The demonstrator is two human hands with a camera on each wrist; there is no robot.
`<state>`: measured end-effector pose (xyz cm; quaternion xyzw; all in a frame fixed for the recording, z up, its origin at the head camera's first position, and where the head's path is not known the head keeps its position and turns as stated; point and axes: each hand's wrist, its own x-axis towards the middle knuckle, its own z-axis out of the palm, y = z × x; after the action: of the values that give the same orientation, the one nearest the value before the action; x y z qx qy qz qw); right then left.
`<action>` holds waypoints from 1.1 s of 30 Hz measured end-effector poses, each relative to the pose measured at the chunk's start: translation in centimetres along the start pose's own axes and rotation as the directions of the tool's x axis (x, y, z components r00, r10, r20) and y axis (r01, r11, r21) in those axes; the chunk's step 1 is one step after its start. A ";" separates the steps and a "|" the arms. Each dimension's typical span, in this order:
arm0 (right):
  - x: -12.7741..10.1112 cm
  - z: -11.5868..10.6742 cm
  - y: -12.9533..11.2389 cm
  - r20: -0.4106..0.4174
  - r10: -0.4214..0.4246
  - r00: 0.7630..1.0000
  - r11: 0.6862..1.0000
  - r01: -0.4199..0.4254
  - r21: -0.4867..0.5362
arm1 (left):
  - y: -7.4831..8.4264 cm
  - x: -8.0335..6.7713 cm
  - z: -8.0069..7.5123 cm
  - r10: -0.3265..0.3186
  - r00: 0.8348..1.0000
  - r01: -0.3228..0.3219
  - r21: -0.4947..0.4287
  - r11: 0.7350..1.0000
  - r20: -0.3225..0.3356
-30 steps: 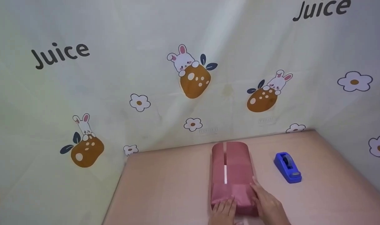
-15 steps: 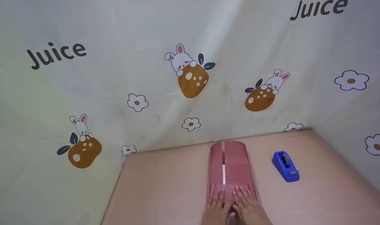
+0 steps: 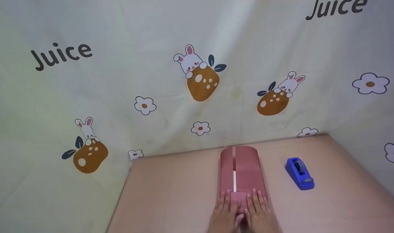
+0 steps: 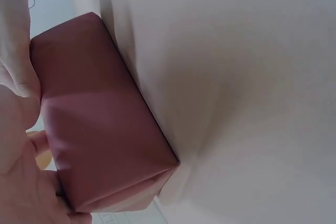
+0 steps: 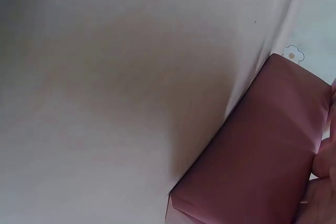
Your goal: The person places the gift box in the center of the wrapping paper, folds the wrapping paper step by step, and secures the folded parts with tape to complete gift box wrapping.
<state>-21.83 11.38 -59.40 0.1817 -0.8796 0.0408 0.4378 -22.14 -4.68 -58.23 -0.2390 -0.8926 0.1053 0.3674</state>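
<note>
A long box wrapped in dusky pink paper [image 3: 247, 174] lies on the table, pointing away from me in the head view. Along its top runs a narrow strip, white in its nearer half. My left hand [image 3: 225, 213] presses on the near end of the top, fingers extended forward. Beside it my right hand [image 3: 261, 213] lies likewise, the thumbs close together. Both hands hide much of the near end. In the left wrist view the near face of the wrapped box [image 4: 105, 114] shows folded paper at one lower corner; the right wrist view shows that face too.
A blue tape dispenser [image 3: 299, 173] stands on the table right of the box. The table has a pale pink cover [image 3: 164, 194]. A curtain [image 3: 171, 129] printed with rabbits, fruit and flowers hangs behind the table and at both sides.
A second ago my left hand was at the near edge and my right hand at the box's right side. Both have moved onto the top, side by side, and stay there.
</note>
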 end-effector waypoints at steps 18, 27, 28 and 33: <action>0.2 -1.2 1.4 0.128 0.034 0.991 0.963 -0.067 0.263 | 1.4 -0.6 -1.0 -0.120 0.973 0.138 -0.082 0.987 0.195; 0.6 -2.5 1.8 0.378 0.098 0.921 0.912 -0.235 0.336 | 1.6 -0.9 -0.5 -0.131 0.991 0.128 0.093 0.987 0.024; 0.6 -2.6 1.8 0.393 0.103 0.914 0.913 -0.244 0.327 | 1.5 -0.8 -0.5 -0.126 0.992 0.123 0.090 0.988 0.026; 1.0 -2.8 1.8 0.522 0.129 0.843 0.899 -0.321 0.296 | 1.2 -0.5 -0.6 -0.095 0.995 0.092 0.091 0.992 0.033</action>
<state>-20.93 13.39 -56.79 0.1591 -0.9526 0.2115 0.1502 -20.99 -3.88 -58.58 -0.1785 -0.9039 0.1321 0.3657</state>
